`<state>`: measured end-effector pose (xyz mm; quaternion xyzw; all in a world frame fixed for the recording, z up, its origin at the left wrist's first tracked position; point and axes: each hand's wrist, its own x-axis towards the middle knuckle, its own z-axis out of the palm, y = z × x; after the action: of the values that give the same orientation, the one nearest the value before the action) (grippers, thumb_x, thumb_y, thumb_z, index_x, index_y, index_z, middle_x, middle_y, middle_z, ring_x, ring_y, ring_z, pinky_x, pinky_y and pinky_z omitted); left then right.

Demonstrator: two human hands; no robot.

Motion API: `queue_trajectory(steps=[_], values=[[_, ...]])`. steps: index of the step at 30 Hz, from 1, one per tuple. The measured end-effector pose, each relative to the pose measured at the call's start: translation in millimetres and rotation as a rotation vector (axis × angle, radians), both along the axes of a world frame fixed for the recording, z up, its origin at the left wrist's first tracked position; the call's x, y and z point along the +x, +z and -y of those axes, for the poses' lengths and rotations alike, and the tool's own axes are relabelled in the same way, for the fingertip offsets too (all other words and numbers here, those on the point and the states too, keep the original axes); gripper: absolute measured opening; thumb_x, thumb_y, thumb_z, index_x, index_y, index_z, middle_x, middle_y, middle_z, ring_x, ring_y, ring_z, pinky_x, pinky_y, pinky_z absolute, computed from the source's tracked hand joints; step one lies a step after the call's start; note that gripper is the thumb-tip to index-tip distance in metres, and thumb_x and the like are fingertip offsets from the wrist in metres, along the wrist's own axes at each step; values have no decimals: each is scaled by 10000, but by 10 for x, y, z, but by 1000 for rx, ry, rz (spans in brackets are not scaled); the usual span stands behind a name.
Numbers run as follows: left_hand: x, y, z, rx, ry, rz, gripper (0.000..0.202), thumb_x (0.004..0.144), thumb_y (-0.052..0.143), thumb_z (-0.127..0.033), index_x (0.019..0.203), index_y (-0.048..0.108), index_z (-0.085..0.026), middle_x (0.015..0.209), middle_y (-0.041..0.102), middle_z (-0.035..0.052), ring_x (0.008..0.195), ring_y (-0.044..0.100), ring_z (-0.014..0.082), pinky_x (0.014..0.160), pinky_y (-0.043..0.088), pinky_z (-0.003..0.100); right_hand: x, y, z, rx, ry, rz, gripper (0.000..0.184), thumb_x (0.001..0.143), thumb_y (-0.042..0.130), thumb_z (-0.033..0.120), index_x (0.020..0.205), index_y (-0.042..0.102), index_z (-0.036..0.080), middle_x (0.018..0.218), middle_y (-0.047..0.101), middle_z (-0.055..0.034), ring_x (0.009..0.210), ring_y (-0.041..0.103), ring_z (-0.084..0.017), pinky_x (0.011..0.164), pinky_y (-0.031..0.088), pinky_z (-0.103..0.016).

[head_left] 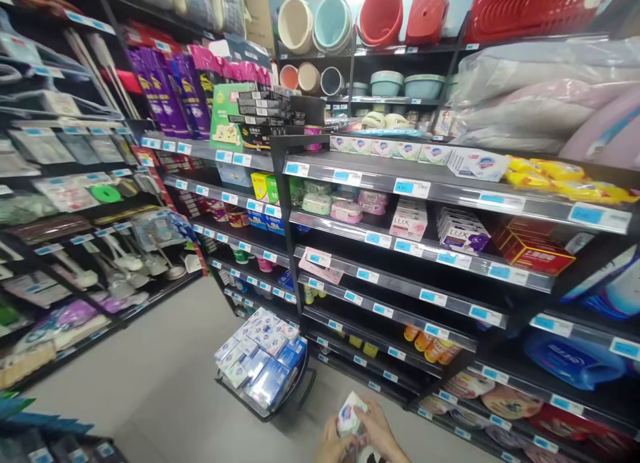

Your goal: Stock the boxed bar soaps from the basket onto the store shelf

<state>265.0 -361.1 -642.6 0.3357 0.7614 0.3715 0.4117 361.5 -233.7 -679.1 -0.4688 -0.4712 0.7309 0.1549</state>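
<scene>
Low in the view, my left hand (332, 441) and my right hand (376, 428) are close together, fingers closed around a white soap box (347, 413) with a blue and red logo. More of the same packaging seems to lie beneath it, partly covered by my fingers. To the left on the floor stands a black shopping basket (244, 397), filled with stacked white and blue soap boxes (265, 346). Similar soap boxes (383, 148) form a row along the upper shelf, ending in a larger white box (477, 164) that sits at an angle.
A black shelving unit (360, 176) with price tags stands ahead. It carries LUX soap boxes (463, 231), red boxes (537, 246) and yellow packs (565, 176). Tubs (333, 21) line the top. Kitchen utensils (127, 259) hang on the left rack; grey floor (165, 356) runs between.
</scene>
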Motion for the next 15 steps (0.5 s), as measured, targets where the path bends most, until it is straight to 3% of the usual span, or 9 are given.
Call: queue_trajectory(steps=[3, 7, 12, 15], values=[[35, 20, 76, 139, -94, -208, 196, 718, 751, -191, 903, 783, -247, 1435, 566, 98, 1415, 491, 346, 1195, 398, 474, 2, 154, 19, -37, -28, -32, 801, 509, 873, 706, 1066, 633, 184, 602, 701, -15, 391, 527, -117, 369, 406, -221], [41, 61, 228, 252, -119, -501, 261, 812, 650, -116, 991, 796, -240, 1472, 521, 130, 1360, 533, 330, 1120, 471, 456, -86, 419, 91, -86, -3, -30, 826, 520, 888, 670, 1120, 628, 166, 627, 713, -22, 437, 552, -121, 406, 440, -222], [32, 222, 318, 281, 11, -512, 245, 920, 555, -142, 936, 789, -213, 1502, 488, 158, 1394, 495, 323, 1146, 454, 492, -183, 688, 196, -46, 26, -89, 713, 580, 877, 624, 1087, 636, 183, 706, 734, -21, 532, 621, -156, 433, 458, -229], [14, 308, 284, 326, 10, -442, 240, 946, 557, -188, 905, 793, -209, 1506, 484, 151, 1417, 461, 330, 1179, 425, 540, -150, 793, 160, 2, 32, -116, 660, 633, 851, 574, 1121, 621, 194, 775, 748, -24, 566, 640, -169, 442, 463, -240]])
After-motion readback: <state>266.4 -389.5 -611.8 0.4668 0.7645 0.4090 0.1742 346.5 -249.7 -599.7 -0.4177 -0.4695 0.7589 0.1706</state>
